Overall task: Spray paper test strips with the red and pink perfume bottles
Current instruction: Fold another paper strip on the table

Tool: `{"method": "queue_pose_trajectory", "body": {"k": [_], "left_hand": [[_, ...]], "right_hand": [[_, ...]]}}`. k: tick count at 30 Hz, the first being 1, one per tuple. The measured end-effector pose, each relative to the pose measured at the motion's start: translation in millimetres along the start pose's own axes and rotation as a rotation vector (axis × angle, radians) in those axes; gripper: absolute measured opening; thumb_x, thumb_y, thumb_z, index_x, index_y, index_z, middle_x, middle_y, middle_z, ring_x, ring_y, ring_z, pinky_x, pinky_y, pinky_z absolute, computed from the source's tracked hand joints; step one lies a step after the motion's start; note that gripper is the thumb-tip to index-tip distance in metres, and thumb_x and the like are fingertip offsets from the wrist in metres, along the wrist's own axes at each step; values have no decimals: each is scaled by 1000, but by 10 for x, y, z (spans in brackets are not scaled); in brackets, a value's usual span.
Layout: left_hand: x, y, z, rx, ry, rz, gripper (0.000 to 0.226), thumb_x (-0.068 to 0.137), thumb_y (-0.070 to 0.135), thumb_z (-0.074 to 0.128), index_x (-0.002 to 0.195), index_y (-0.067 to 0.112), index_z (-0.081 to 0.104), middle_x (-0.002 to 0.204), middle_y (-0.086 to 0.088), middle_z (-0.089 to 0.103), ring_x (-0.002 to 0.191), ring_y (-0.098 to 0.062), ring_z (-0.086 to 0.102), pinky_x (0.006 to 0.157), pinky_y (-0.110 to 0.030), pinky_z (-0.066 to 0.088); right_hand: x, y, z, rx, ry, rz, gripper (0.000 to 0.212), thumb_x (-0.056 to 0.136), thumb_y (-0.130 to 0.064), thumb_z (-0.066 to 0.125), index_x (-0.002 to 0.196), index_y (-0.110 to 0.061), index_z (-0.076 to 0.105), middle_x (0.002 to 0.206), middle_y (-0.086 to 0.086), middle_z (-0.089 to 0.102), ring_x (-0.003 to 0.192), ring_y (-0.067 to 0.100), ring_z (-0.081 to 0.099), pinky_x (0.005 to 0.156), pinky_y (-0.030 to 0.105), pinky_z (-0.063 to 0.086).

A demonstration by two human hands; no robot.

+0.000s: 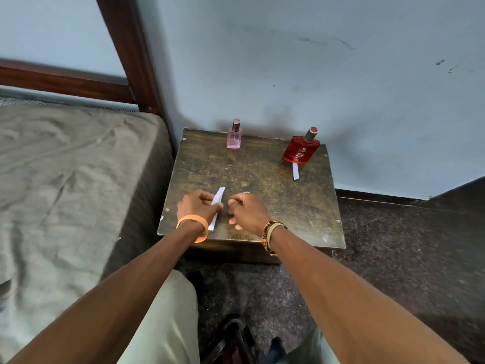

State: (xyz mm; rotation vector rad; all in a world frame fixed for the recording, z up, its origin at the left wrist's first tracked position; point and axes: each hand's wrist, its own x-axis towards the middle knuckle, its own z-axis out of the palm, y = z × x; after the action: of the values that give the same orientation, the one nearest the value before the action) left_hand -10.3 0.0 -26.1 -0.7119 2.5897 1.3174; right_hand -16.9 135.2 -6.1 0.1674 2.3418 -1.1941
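Observation:
A small pink perfume bottle (234, 134) stands capped at the back of the wooden table (275, 195). At the back right stands a red perfume bottle (301, 149) with a silver neck and red cap. One white paper strip (295, 171) lies just in front of the red bottle. My left hand (198, 206) pinches a second white paper strip (217, 206) near the table's front left, holding it off the surface. My right hand (246, 211) hovers just right of that strip with its fingers curled, holding nothing that I can see.
A bed (65, 179) with an olive sheet and a dark wooden frame (126, 48) stands close on the left. The pale wall (315, 74) runs right behind the table. Dark carpet (393, 258) spreads to the right. A dark object (233, 337) lies on the floor by my knees.

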Motion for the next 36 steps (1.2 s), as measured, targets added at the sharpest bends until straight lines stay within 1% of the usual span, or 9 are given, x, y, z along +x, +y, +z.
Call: {"method": "queue_pose_trajectory", "body": {"k": [5, 7, 9, 12, 16, 19, 26, 33, 36], "left_hand": [[-27, -77, 11, -194, -51, -8, 29, 62, 16, 88, 82, 19, 67, 76, 1, 71, 74, -15, 68, 79, -38, 58], [-21, -87, -7, -263, -80, 1, 30, 61, 10, 88, 80, 18, 66, 76, -2, 70, 72, -17, 66, 78, -37, 58], [-15, -90, -37, -335, -125, 16, 33, 61, 4, 87, 84, 13, 65, 79, -8, 69, 72, -19, 65, 72, -31, 58], [-8, -73, -75, -396, -176, 16, 33, 64, -2, 84, 88, 9, 65, 79, -11, 67, 72, -19, 64, 65, -23, 58], [67, -104, -47, -440, -208, -71, 40, 70, -3, 81, 103, 8, 62, 79, -15, 70, 75, -28, 69, 72, -41, 59], [119, -171, -1, -354, -193, -74, 35, 69, -1, 82, 94, 15, 63, 79, -14, 72, 77, -30, 72, 75, -49, 59], [125, -152, 21, -171, -159, -51, 33, 65, 7, 86, 82, 24, 63, 72, -5, 71, 74, -23, 71, 75, -45, 60], [144, -94, -29, -98, -107, -53, 24, 69, 12, 83, 81, 23, 65, 73, -2, 72, 74, -20, 70, 77, -43, 59], [132, -44, -52, -54, -65, -56, 18, 71, 16, 81, 82, 22, 68, 73, 2, 71, 77, -16, 69, 80, -39, 58]], "right_hand": [[-25, -125, 52, 173, -3, 50, 26, 101, -24, 48, 115, -8, 64, 98, 12, 72, 86, 25, 73, 74, 42, 62], [7, -139, 93, 181, 36, 44, 25, 100, -25, 52, 114, -10, 67, 99, 12, 72, 89, 25, 72, 77, 43, 61], [45, -137, 121, 168, 77, 28, 23, 96, -25, 56, 111, -15, 70, 101, 9, 73, 94, 23, 71, 83, 44, 59], [82, -129, 151, 209, 89, 55, 22, 91, -21, 63, 111, -16, 70, 102, 6, 73, 94, 19, 70, 84, 42, 59], [142, -94, 160, 253, 121, 82, 18, 91, -16, 59, 104, -17, 72, 99, 7, 74, 91, 21, 71, 82, 44, 60], [158, -86, 168, 210, 74, 83, 20, 95, -17, 56, 105, -16, 73, 99, 8, 74, 91, 21, 72, 83, 42, 60], [170, -42, 152, 127, 31, 72, 22, 94, -15, 54, 105, -14, 72, 102, 7, 73, 93, 22, 70, 82, 41, 60], [122, -70, -7, 60, 48, 40, 21, 95, -14, 53, 107, -14, 71, 103, 6, 72, 96, 24, 69, 85, 44, 58], [97, -79, -76, 53, 58, 34, 23, 96, -12, 52, 110, -12, 70, 100, 5, 73, 91, 24, 70, 82, 43, 59]]}}
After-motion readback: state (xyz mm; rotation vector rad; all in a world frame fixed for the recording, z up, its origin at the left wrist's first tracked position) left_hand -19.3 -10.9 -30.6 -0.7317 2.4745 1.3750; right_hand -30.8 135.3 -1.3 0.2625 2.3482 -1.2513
